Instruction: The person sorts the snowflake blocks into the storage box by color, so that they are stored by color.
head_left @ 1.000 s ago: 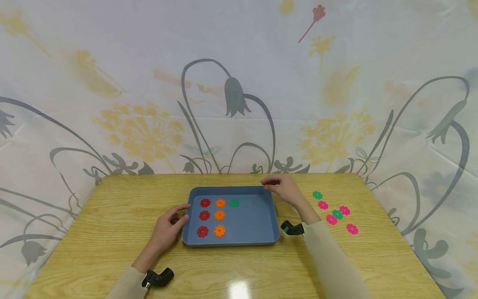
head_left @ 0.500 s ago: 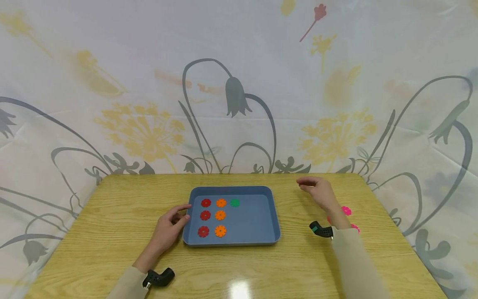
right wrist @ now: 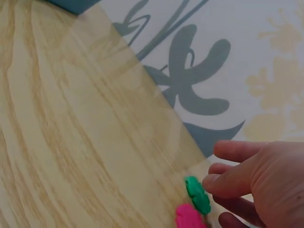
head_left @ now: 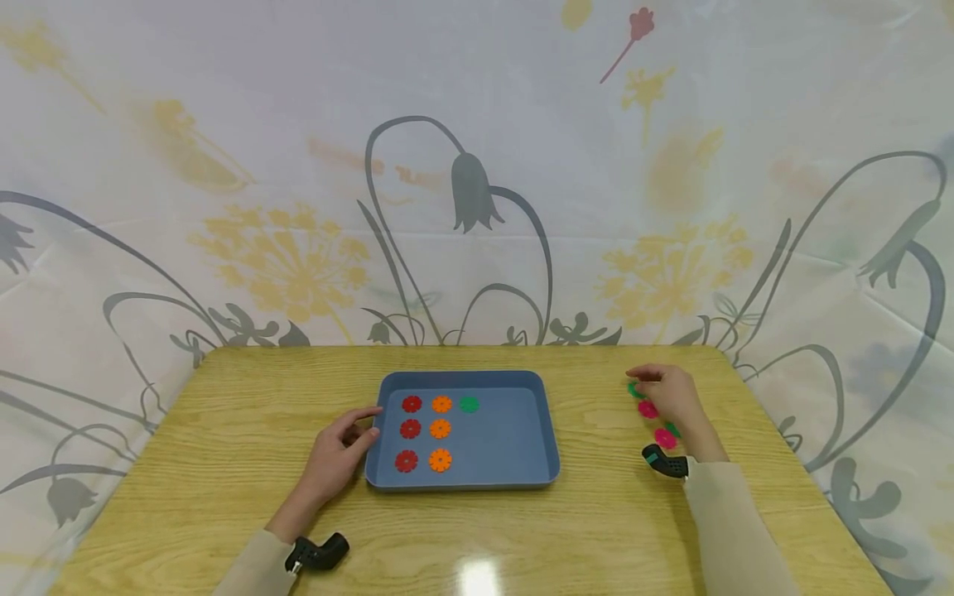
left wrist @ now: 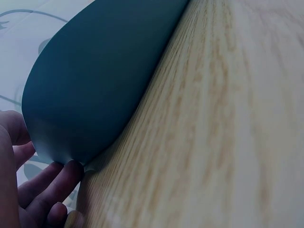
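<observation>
My left hand (head_left: 337, 455) holds the left rim of a shallow blue-grey tray (head_left: 514, 472); in the left wrist view several fingertips (left wrist: 66, 178) rest against its outer wall. In the tray lie small notched plastic flower discs: a column of red discs (head_left: 410, 429), a column of orange discs (head_left: 440, 429), and one green disc (head_left: 469, 404) at the back. My right hand (head_left: 673, 399) is over the table to the right, fingers parted around a loose green disc (right wrist: 198, 194). The thumb tip is right beside that disc. A pink disc (right wrist: 189, 217) lies close by.
More loose discs lie below the right hand, a pink disc (head_left: 666, 439) and a partly hidden green disc (head_left: 672, 429) among them. The wooden table (head_left: 477, 530) ends at the back against a flower-printed cloth (head_left: 477, 273). Black wrist cameras (head_left: 665, 462) sit on both wrists.
My right hand has moved right, away from the tray's back right corner, and come down over the loose green disc. The left hand and the tray have stayed in place.
</observation>
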### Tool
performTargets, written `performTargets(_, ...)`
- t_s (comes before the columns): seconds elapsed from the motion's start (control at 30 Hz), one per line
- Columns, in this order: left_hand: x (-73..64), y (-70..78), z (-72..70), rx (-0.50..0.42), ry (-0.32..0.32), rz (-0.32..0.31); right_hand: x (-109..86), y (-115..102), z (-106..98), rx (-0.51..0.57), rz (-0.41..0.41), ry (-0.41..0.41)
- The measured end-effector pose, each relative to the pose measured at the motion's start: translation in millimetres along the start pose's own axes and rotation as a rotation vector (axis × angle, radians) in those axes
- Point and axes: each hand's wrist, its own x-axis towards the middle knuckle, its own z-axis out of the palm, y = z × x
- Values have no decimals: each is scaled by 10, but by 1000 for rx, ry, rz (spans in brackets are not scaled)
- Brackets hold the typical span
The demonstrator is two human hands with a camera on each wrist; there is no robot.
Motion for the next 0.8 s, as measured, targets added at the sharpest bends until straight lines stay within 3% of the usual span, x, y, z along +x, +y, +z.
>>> performTargets(0.4, -15, 5, -4, 6, 9, -11, 44, -23, 68, -40, 9, -68)
performTargets(0.8, 1, 24, 6, 26, 19, -11, 87, -141, 207, -159, -75, -60)
